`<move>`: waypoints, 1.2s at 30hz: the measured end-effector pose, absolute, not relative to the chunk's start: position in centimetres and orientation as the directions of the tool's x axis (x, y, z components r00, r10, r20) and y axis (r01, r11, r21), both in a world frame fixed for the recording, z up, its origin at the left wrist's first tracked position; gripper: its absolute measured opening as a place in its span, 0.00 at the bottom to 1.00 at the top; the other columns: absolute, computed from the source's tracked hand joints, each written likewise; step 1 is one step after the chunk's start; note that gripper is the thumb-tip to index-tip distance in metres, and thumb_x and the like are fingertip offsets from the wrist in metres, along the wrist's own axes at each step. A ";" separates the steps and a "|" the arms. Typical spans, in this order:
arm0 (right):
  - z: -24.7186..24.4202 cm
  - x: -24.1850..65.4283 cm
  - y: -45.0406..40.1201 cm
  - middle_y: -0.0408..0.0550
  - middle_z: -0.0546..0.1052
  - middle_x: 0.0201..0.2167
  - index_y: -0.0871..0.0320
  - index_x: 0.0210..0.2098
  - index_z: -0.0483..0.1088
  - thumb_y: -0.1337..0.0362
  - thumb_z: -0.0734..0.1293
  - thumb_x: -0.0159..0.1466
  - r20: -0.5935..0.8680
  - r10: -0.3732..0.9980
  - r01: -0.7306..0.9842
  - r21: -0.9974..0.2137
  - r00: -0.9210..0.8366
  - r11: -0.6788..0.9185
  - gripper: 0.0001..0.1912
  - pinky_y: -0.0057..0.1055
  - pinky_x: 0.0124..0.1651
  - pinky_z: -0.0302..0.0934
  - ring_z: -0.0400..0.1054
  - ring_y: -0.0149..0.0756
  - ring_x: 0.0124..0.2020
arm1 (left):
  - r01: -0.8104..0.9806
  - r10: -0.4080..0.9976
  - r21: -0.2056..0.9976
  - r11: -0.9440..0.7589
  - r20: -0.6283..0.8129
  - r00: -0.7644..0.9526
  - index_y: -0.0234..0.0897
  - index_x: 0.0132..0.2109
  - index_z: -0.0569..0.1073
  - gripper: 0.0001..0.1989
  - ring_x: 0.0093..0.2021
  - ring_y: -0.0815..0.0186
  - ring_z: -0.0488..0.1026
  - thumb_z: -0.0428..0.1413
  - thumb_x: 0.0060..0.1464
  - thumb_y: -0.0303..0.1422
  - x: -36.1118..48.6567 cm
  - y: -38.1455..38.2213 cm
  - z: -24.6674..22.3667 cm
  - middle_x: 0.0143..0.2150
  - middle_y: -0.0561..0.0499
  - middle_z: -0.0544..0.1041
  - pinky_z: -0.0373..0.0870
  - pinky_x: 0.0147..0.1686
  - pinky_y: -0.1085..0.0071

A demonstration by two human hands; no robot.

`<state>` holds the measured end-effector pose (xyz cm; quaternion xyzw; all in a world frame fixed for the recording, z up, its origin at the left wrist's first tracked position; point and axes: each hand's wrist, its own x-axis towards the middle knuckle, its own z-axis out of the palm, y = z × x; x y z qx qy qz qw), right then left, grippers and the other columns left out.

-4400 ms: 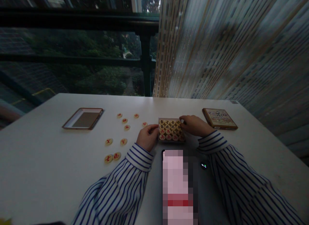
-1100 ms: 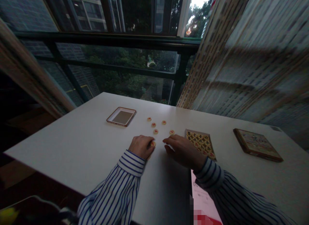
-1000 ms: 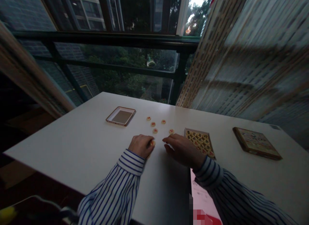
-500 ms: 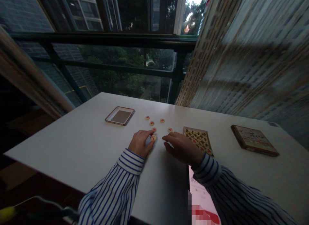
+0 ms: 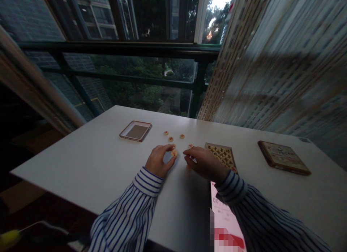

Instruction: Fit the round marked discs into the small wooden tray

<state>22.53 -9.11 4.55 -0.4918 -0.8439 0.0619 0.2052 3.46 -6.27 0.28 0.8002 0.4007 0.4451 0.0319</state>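
Note:
My left hand (image 5: pixel 159 160) pinches a round Chinese chess piece (image 5: pixel 174 153) with a red character between thumb and forefinger, low over the table. Another piece lies just beyond its fingertips, partly covered. Facing it, my right hand (image 5: pixel 206 164) has thumb and fingers drawn together around a piece (image 5: pixel 192 157), which is mostly hidden. Below that hand, the edge of one more piece shows. Loose red-marked pieces, among them one (image 5: pixel 166 133) at the back and one (image 5: pixel 182 136) further right, lie flat beyond the hands. An open box (image 5: pixel 208 145) filled with rows of pieces sits partly behind my right hand.
On the white table (image 5: pixel 67 161), an open shallow lid or tray (image 5: pixel 135 131) lies at the back left. A flat decorated box (image 5: pixel 284 157) rests on the right. Under my right forearm is a lit phone (image 5: pixel 223 216). A window with railing (image 5: pixel 121 48) stands behind.
My left hand and its piece have shifted slightly right, and the piece has turned. My right fingers have moved a little, and a piece's edge now shows beneath that hand. The view tilted slightly.

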 end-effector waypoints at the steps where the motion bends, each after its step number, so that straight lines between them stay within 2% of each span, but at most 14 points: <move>1: 4.7 22.6 -9.1 0.50 0.74 0.33 0.61 0.40 0.70 0.66 0.59 0.61 0.287 0.856 0.800 -0.317 -0.431 0.509 0.12 0.29 0.40 0.59 0.66 0.32 0.34 | 0.612 0.662 0.400 -0.683 0.693 0.286 0.36 0.46 0.66 0.16 0.39 0.65 0.71 0.56 0.47 0.30 3.5 -6.3 0.3 0.38 0.48 0.75 0.68 0.42 0.66; 24: 7.6 28.0 -10.2 0.47 0.77 0.38 0.57 0.41 0.72 0.63 0.59 0.60 0.342 0.918 0.791 -0.497 -0.200 0.357 0.13 0.31 0.42 0.62 0.70 0.34 0.38 | 0.582 0.589 0.281 -0.763 0.673 0.447 0.37 0.45 0.66 0.14 0.41 0.62 0.70 0.53 0.49 0.30 7.5 -6.8 3.4 0.39 0.48 0.75 0.65 0.44 0.62; 36: 7.9 30.6 -10.4 0.45 0.76 0.31 0.58 0.35 0.72 0.63 0.60 0.59 0.336 0.931 0.763 -0.561 -0.144 0.321 0.10 0.27 0.36 0.61 0.69 0.32 0.33 | 0.506 0.579 0.333 -0.796 0.663 0.475 0.35 0.46 0.66 0.16 0.41 0.62 0.70 0.54 0.48 0.30 12.1 -6.0 4.1 0.39 0.47 0.75 0.65 0.44 0.62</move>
